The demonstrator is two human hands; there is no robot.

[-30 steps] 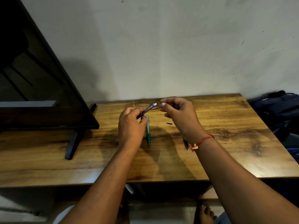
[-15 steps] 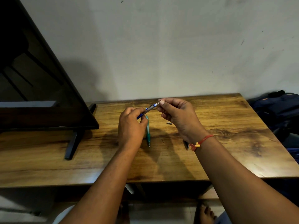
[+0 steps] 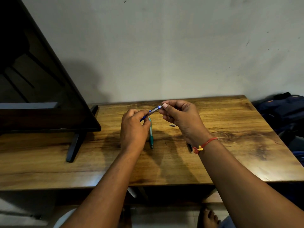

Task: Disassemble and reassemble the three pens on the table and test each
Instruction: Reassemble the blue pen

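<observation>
Over the table (image 3: 230, 129), a slanted blue-and-grey pen (image 3: 153, 111) shows a white end.

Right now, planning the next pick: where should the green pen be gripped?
Probably pinch the green pen across its barrel at the darker grip section, from above and right: it lies flat, tip toward the person, left hand crowding its left side.

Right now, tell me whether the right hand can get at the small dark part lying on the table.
Probably yes, once freed. The small dark part lies uncovered on the table close by the right hand, but that hand pinches the end of the blue pen held by the left hand.
</observation>
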